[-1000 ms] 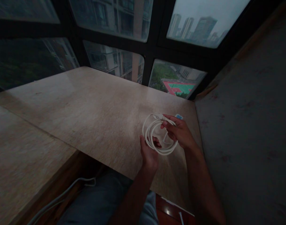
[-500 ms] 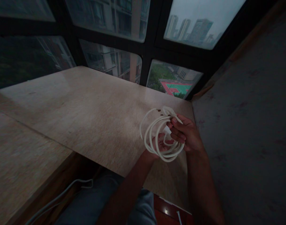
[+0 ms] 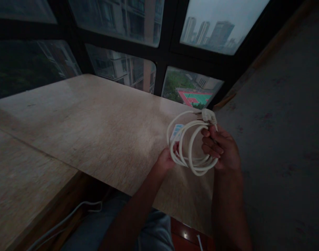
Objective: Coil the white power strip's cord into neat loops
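Observation:
A coil of white power cord point(image 3: 191, 144) hangs in the air above the tabletop. At its upper right is a white plug point(image 3: 208, 115) with metal prongs pointing left. My right hand point(image 3: 223, 146) is closed on the coil's right side, just below the plug. Through the loops shows a small white tag with blue print point(image 3: 177, 131). My left hand point(image 3: 166, 159) is at the coil's lower left, its fingers curled at the tag's lower end. The loops partly cover those fingertips.
The stone-patterned tabletop point(image 3: 102, 118) reaches back to the dark-framed windows point(image 3: 159, 80). A patterned wall point(image 3: 274, 146) stands close on the right. Another pale cable point(image 3: 68, 217) runs below the table's front edge at lower left, beside my legs.
Both hands have moved apart, the right one with the coil going right and slightly up. The left hand has shifted left, and the blue-printed tag and plug have turned into view.

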A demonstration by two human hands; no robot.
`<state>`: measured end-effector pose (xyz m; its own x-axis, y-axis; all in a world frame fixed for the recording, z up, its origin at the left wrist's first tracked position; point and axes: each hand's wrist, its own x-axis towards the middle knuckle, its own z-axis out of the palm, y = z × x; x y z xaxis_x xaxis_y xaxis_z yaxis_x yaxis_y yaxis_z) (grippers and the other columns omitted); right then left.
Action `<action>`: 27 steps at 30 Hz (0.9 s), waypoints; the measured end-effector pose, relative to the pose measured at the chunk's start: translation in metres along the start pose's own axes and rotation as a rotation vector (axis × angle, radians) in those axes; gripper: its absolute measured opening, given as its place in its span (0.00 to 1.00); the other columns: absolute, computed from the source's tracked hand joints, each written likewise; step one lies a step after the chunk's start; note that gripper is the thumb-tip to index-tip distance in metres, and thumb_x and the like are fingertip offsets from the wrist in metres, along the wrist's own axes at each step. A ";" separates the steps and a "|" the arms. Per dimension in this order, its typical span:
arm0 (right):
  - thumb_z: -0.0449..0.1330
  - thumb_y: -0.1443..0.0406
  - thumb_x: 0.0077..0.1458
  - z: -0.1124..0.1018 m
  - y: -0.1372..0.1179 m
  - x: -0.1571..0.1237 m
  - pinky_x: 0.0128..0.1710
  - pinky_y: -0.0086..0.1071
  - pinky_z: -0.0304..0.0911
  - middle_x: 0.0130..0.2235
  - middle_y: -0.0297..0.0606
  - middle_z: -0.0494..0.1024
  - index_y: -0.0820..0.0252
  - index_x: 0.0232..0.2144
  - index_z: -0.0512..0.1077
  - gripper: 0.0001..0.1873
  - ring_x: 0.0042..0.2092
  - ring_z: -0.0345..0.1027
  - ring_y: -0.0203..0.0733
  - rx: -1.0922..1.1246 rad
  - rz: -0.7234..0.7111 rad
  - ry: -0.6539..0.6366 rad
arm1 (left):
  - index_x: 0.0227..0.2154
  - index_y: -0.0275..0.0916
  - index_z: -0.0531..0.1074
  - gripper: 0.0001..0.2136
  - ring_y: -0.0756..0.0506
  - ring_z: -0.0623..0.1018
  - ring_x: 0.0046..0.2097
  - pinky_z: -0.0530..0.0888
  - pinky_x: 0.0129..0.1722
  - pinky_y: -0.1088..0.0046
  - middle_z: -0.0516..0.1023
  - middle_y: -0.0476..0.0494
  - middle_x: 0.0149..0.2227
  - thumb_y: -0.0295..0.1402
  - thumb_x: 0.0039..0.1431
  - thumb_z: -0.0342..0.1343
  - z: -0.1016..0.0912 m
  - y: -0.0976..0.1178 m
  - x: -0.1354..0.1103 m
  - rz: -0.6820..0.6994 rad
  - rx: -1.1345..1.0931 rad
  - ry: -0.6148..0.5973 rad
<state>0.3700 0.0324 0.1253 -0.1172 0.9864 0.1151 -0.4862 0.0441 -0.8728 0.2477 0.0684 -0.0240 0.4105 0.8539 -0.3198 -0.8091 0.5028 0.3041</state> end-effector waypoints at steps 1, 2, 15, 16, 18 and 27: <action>0.64 0.67 0.52 -0.003 0.002 0.003 0.08 0.13 0.46 0.28 0.28 0.71 0.60 0.28 0.69 0.06 0.14 0.38 0.19 0.008 -0.006 0.026 | 0.29 0.32 0.74 0.07 0.51 0.77 0.27 0.74 0.30 0.77 0.78 0.46 0.27 0.17 0.52 0.54 -0.002 0.002 -0.002 0.001 -0.030 0.006; 0.64 0.67 0.51 -0.007 0.005 0.007 0.08 0.13 0.47 0.28 0.28 0.71 0.61 0.28 0.69 0.06 0.14 0.39 0.19 0.013 -0.013 0.051 | 0.30 0.34 0.74 0.08 0.51 0.78 0.29 0.74 0.32 0.77 0.78 0.47 0.28 0.17 0.51 0.55 -0.004 0.005 -0.004 0.014 -0.065 0.025; 0.67 0.64 0.47 -0.066 0.081 0.052 0.08 0.15 0.45 0.27 0.30 0.74 0.61 0.29 0.69 0.10 0.14 0.41 0.20 -0.049 0.295 0.039 | 0.35 0.36 0.74 0.07 0.54 0.75 0.30 0.72 0.35 0.79 0.78 0.48 0.32 0.19 0.55 0.55 -0.030 0.042 -0.034 0.253 -0.103 0.164; 0.66 0.63 0.47 -0.069 0.086 0.053 0.08 0.15 0.44 0.27 0.29 0.73 0.61 0.29 0.69 0.10 0.14 0.41 0.20 -0.053 0.320 0.017 | 0.34 0.36 0.74 0.07 0.54 0.75 0.30 0.72 0.34 0.79 0.77 0.48 0.31 0.20 0.55 0.56 -0.032 0.042 -0.037 0.256 -0.084 0.167; 0.66 0.63 0.47 -0.073 0.094 0.054 0.08 0.15 0.43 0.27 0.29 0.73 0.61 0.28 0.68 0.10 0.14 0.39 0.20 -0.049 0.367 -0.026 | 0.33 0.36 0.72 0.06 0.53 0.75 0.29 0.72 0.32 0.78 0.77 0.48 0.31 0.20 0.53 0.58 -0.033 0.043 -0.041 0.261 -0.039 0.174; 0.67 0.61 0.48 -0.072 0.115 0.051 0.09 0.17 0.41 0.27 0.29 0.73 0.62 0.28 0.69 0.12 0.14 0.41 0.18 -0.147 0.547 -0.171 | 0.36 0.37 0.68 0.09 0.48 0.78 0.28 0.75 0.30 0.71 0.78 0.46 0.29 0.22 0.52 0.55 -0.038 0.047 -0.059 0.173 0.153 0.298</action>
<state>0.3708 0.0990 -0.0038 -0.4609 0.8331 -0.3059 -0.1926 -0.4303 -0.8819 0.1693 0.0367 -0.0247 0.1146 0.8629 -0.4921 -0.7746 0.3878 0.4996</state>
